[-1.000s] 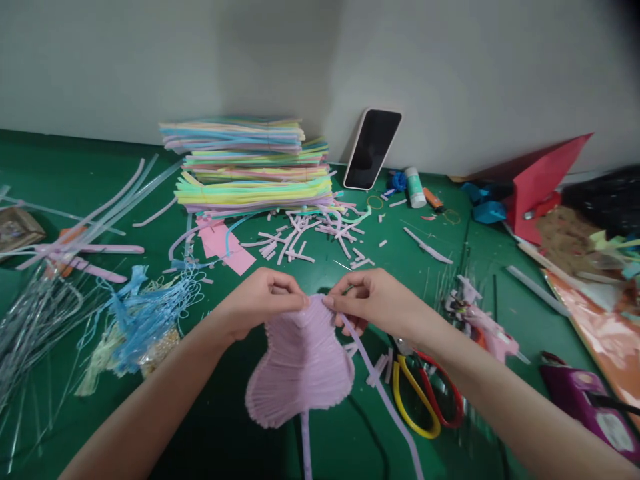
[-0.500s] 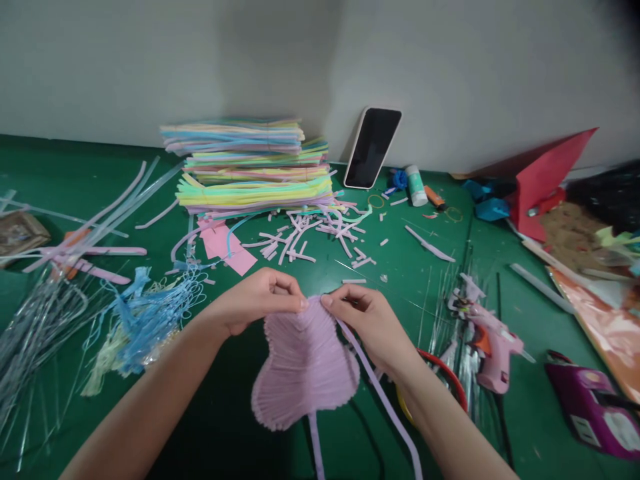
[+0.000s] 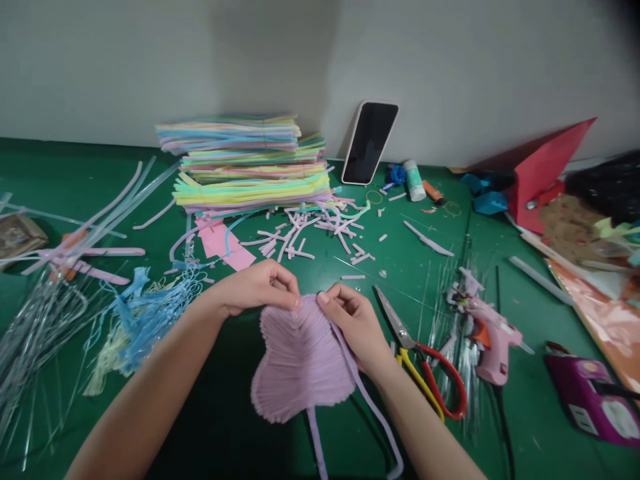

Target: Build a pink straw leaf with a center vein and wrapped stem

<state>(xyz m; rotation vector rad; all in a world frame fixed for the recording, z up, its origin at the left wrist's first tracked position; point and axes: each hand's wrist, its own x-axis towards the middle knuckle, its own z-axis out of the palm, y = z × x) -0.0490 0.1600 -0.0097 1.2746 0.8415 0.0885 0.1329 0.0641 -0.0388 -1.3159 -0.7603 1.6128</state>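
A lilac ribbed fan-shaped piece point(image 3: 300, 360) made of folded strips lies on the green table in front of me. My left hand point(image 3: 253, 288) pinches its top edge from the left, fingers closed. My right hand point(image 3: 355, 323) pinches the top edge from the right and also holds a long lilac strip point(image 3: 367, 400) that trails down toward me. A second lilac strip point(image 3: 316, 445) hangs from the piece's bottom.
Red-and-yellow scissors point(image 3: 425, 373) and a pink glue gun point(image 3: 487, 333) lie to the right. A stack of pastel strips point(image 3: 250, 170), cut scraps point(image 3: 310, 233) and a phone point(image 3: 369, 141) leaning on the wall sit behind. Blue tassels point(image 3: 145, 313) lie left, a purple box point(image 3: 590, 400) far right.
My right hand has drawn in closer to the piece and lower, uncovering the scissors. The trailing lilac strip now curves nearer to the piece. My left hand keeps its pinch.
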